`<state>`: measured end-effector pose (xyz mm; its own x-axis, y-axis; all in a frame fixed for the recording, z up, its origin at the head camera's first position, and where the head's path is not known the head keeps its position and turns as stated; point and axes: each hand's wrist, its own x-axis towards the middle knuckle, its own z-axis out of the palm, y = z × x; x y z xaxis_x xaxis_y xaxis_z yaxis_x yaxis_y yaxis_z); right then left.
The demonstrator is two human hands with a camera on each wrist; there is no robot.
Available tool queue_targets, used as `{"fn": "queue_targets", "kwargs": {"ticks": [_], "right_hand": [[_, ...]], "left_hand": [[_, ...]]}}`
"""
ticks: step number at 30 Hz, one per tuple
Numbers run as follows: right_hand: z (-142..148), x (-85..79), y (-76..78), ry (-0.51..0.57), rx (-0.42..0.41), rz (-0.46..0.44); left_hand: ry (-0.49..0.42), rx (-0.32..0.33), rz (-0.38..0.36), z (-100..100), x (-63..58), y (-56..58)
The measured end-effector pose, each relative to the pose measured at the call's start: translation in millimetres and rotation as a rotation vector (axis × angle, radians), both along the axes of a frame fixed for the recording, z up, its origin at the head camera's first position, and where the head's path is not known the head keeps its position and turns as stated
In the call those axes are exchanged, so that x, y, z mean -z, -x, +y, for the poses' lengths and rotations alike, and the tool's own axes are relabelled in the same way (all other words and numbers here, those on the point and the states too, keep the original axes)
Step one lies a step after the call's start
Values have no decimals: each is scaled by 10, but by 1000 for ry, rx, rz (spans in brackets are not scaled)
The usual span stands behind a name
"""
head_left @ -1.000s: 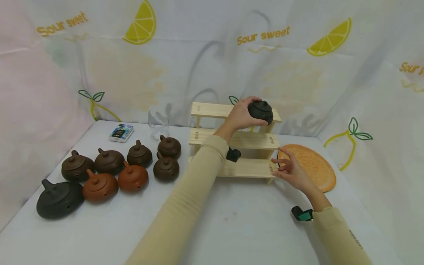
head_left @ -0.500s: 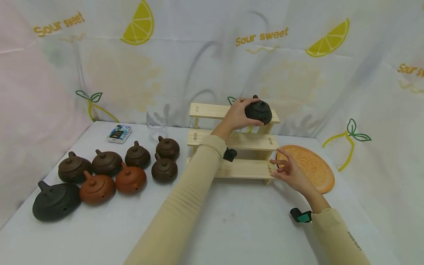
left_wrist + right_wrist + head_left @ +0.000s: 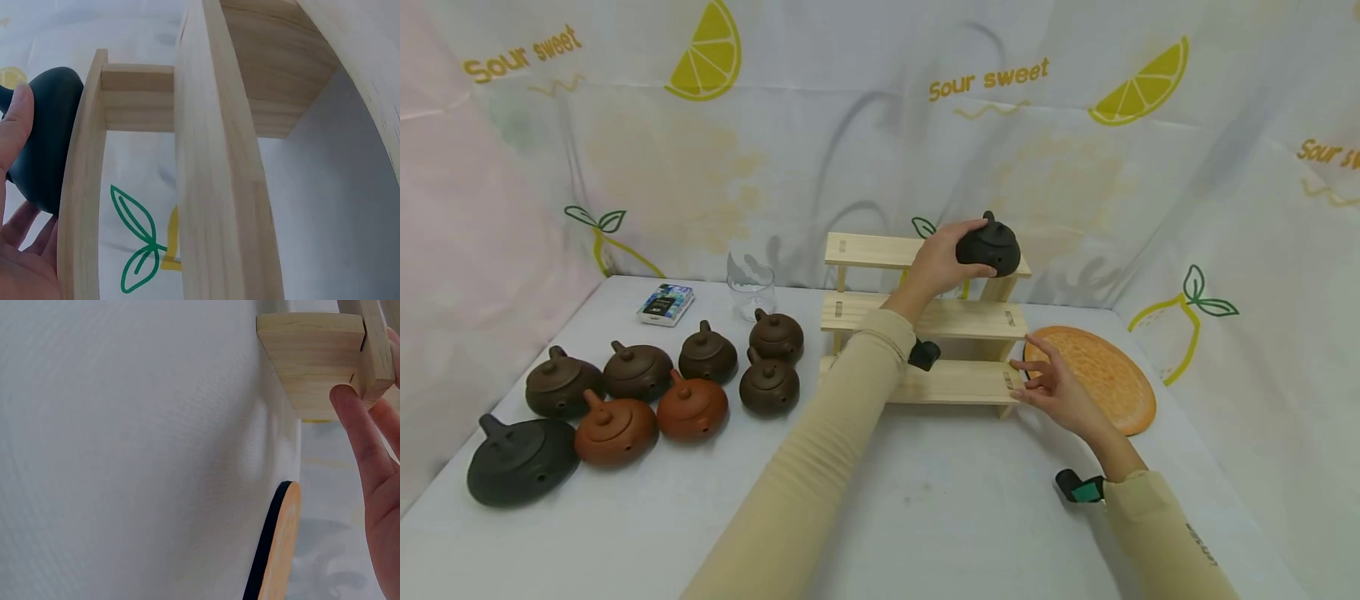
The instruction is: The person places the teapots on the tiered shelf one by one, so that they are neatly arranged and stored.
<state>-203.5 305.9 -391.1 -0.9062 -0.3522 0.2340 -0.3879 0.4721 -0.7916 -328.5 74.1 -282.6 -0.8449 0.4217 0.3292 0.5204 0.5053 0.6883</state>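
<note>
My left hand [image 3: 942, 260] grips a small black teapot [image 3: 996, 246] at the right end of the top board of a three-tier wooden display stand [image 3: 947, 382]. In the left wrist view the teapot [image 3: 49, 140] lies right against that board's edge, thumb over its upper side and fingers beneath. My right hand [image 3: 1054, 385] holds the stand's right side at the lowest board. The right wrist view shows its fingers [image 3: 362, 434] on either side of the board end [image 3: 379, 359]. All three boards carry nothing apart from the held teapot.
Several brown teapots [image 3: 707, 357], two orange-red ones [image 3: 694, 410] and a larger black one [image 3: 520, 467] stand on the left of the white table. Behind them are a clear glass [image 3: 751, 293] and a small patterned box [image 3: 666, 305]. A round bread-patterned mat [image 3: 1097, 375] lies right of the stand.
The black teapot has tipped slightly in my left hand, so its handle now rises higher behind the lid. My right hand keeps its place; the whole view has shifted a little.
</note>
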Motion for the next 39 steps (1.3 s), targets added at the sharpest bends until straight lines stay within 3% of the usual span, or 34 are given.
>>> {"fn": "queue_targets", "kwargs": {"ticks": [7,12,15,23,30,39], "right_hand": [[-10,5,-2,-16,10,-22],[5,16,-36,-15,31,-49],[6,24,-46,-4,24,-40],[-3,46,2,1,-9,19],[-11,42,-6,-15,0,27],[-30,25,-26,-16,1,28]], "left_hand": [[-149,41,18,-174,34,-73],[-205,97,1,-335,59,-210],[-211,125,21,-445,71,-315],[-204,126,114,-752,71,-593],[-258,190,223,-976,85,-817],[-232,165,308,-1331,151,-1028]]}}
